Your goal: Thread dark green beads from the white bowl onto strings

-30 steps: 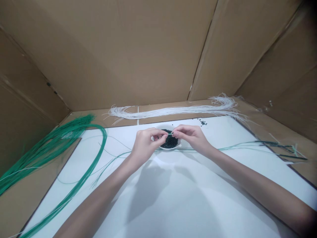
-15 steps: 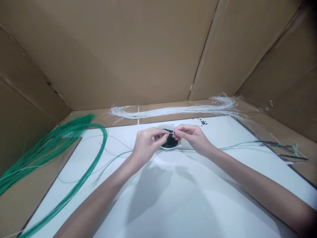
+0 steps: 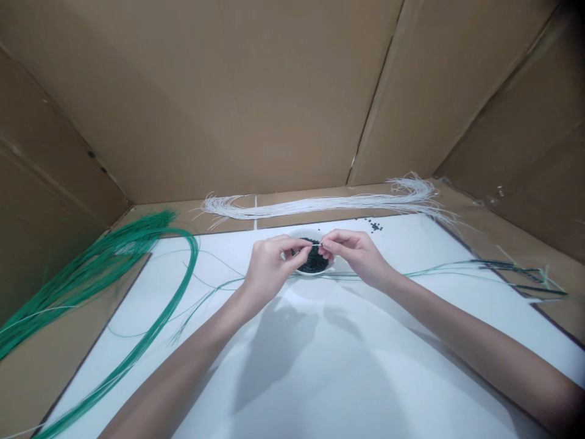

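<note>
My left hand (image 3: 272, 262) pinches a short end of thin white string (image 3: 316, 246) between thumb and forefinger. Facing it, my right hand (image 3: 359, 251) is closed at the fingertips on a tiny dark piece that looks like a black bead (image 3: 322, 244), touching the string's tip. Whether the string runs through it is too small to tell. Both hands are raised over a white bowl (image 3: 311, 274), which holds many small black beads (image 3: 314, 262). My fingers cover parts of the bowl's left and right sides.
Green strands (image 3: 98, 268) lie bundled at the left, curving onto the white board (image 3: 329, 360). A white string bundle (image 3: 315, 206) stretches along the back. Loose black beads (image 3: 375, 226) lie behind my right hand. Beaded strands (image 3: 525, 271) rest at the right. Cardboard walls (image 3: 247, 91) surround the board.
Almost nothing differs. Both hands keep the same place over the bowl, with only a very slight shift of the right fingertips.
</note>
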Available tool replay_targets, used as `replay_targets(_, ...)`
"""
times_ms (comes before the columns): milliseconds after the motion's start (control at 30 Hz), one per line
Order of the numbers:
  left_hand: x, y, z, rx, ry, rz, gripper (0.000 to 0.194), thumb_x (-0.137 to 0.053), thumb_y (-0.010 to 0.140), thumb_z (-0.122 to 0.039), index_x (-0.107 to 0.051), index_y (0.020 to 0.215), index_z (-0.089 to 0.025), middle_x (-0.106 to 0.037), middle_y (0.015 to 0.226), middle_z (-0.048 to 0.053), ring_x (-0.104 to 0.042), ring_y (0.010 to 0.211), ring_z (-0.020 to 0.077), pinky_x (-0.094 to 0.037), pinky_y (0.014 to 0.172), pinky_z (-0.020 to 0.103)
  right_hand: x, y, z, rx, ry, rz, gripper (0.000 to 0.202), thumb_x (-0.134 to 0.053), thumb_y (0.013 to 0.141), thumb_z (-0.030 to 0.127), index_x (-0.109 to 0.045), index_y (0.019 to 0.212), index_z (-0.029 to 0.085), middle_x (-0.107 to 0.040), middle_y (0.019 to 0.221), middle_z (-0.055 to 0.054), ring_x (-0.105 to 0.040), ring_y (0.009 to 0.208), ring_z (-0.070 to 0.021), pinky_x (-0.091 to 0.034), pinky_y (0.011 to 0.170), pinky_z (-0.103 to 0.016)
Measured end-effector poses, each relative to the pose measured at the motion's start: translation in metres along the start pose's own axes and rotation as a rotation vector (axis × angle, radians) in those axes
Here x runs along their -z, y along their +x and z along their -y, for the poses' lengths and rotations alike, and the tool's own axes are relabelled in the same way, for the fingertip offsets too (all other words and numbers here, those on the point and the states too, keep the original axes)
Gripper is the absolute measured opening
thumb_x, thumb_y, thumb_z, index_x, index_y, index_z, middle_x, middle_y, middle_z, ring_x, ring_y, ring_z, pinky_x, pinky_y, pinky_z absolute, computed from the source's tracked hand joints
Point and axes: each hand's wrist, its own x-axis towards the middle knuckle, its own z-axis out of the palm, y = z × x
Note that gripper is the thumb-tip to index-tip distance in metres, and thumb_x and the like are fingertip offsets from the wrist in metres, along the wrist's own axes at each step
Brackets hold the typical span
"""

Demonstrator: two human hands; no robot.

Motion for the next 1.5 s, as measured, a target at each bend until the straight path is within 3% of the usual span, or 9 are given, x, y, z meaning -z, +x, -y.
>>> replay_targets(367, -0.008, -0.003, 0.008, -0.225, 0.230, -0.104, 0.011, -0.057, 0.075, -0.021, -0.067, 0.076, -0.019, -0.062, 0.057, -0.004, -0.049, 0.051, 0.0065, -0.037, 0.061, 0.021, -0.003, 0.000, 0.004, -0.052, -0.051, -0.048, 0.023, -0.061, 0.069, 0.037, -0.060, 0.066, 0.014, -0.058, 0.065, -0.002, -0.050, 0.059, -0.0103, -0.040, 0.056, -0.023)
replay_targets(600, -0.014, -0.006, 0.013, -0.325, 0.254, -0.213, 0.011, -0.058, 0.075, -0.023, -0.066, 0.069, -0.018, -0.062, 0.054, -0.003, -0.051, 0.050, 0.0063, -0.037, 0.061, 0.022, -0.007, -0.004, 0.008, -0.096, -0.046, -0.034, 0.024, -0.062, 0.068, 0.037, -0.061, 0.065, 0.014, -0.059, 0.063, -0.002, -0.048, 0.056, -0.0089, -0.040, 0.054, -0.023)
replay_targets(767, -0.014, -0.006, 0.014, -0.391, 0.244, -0.219, 0.009, -0.059, 0.075, -0.022, -0.066, 0.070, -0.017, -0.064, 0.057, -0.003, -0.053, 0.050, 0.0060, -0.038, 0.060, 0.021, -0.006, -0.005, 0.009, -0.102, -0.039, -0.023, 0.022, -0.061, 0.069, 0.036, -0.062, 0.066, 0.014, -0.059, 0.064, -0.002, -0.049, 0.056, -0.0090, -0.040, 0.053, -0.023)
replay_targets(1067, -0.018, -0.007, 0.017, -0.385, 0.166, -0.157, 0.016, -0.059, 0.075, -0.028, -0.067, 0.083, -0.017, -0.065, 0.057, -0.002, -0.054, 0.050, 0.0069, -0.039, 0.057, 0.021, -0.006, -0.006, 0.017, -0.130, -0.144, 0.080, 0.025, -0.059, 0.069, 0.037, -0.065, 0.065, 0.013, -0.054, 0.053, -0.001, -0.046, 0.053, -0.0096, -0.036, 0.050, -0.023)
replay_targets(1200, -0.015, -0.006, 0.016, -0.341, 0.147, -0.095, 0.012, -0.058, 0.076, -0.026, -0.068, 0.078, -0.019, -0.067, 0.062, -0.003, -0.055, 0.053, 0.0069, -0.039, 0.060, 0.021, -0.003, -0.006, 0.020, -0.101, -0.209, 0.142, 0.030, -0.052, 0.074, 0.039, -0.066, 0.067, 0.013, -0.055, 0.057, -0.002, -0.047, 0.056, -0.0104, -0.036, 0.052, -0.023)
replay_targets(1500, -0.013, -0.004, 0.014, -0.169, 0.145, -0.041, 0.012, -0.063, 0.071, -0.031, -0.068, 0.075, -0.021, -0.064, 0.058, -0.003, -0.048, 0.050, 0.0078, -0.040, 0.062, 0.022, -0.002, -0.007, 0.021, 0.061, -0.415, 0.023, 0.024, -0.054, 0.074, 0.035, -0.067, 0.072, 0.015, -0.064, 0.073, -0.005, -0.053, 0.065, -0.0134, -0.039, 0.059, -0.025)
